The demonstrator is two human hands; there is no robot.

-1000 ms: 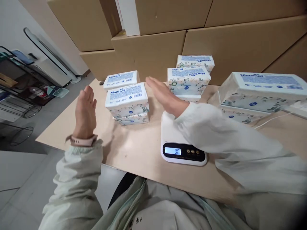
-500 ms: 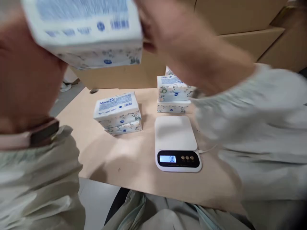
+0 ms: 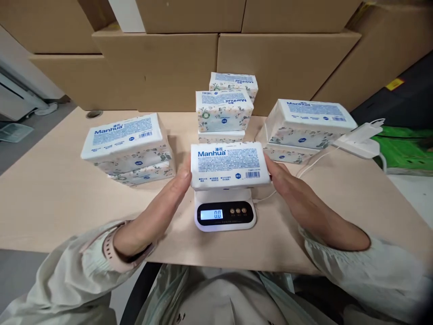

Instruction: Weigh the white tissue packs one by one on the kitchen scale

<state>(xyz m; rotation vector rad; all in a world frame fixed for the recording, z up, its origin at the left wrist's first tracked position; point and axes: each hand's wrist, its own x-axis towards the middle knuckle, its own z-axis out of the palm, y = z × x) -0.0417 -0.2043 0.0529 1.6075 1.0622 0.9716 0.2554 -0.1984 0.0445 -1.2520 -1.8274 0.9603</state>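
A white tissue pack [image 3: 230, 167] with blue "Manhua" print is held level between my two hands, over the plate of a white kitchen scale [image 3: 225, 216]. My left hand [image 3: 174, 192] presses on its left end, and my right hand [image 3: 292, 196] grips its right end. The lit display reads 0.0. Most of the weighing plate is hidden under the pack, and whether the two touch cannot be made out. Left of the scale stands a stack of two packs [image 3: 126, 140]. More packs [image 3: 225, 110] stand behind it, and another stack of two [image 3: 304, 124] is at the right.
Cardboard boxes [image 3: 162, 72] line the back of the wooden table [image 3: 101, 212]. A white power strip [image 3: 363, 140] with a cable lies at the right, beside a green bag [image 3: 409, 149]. A round cable hole [image 3: 94, 114] is at the back left.
Both hands have come down with the tissue pack from high in the view to over the scale. The view has shifted, so the right-hand stack now shows. The display still reads 0.0.
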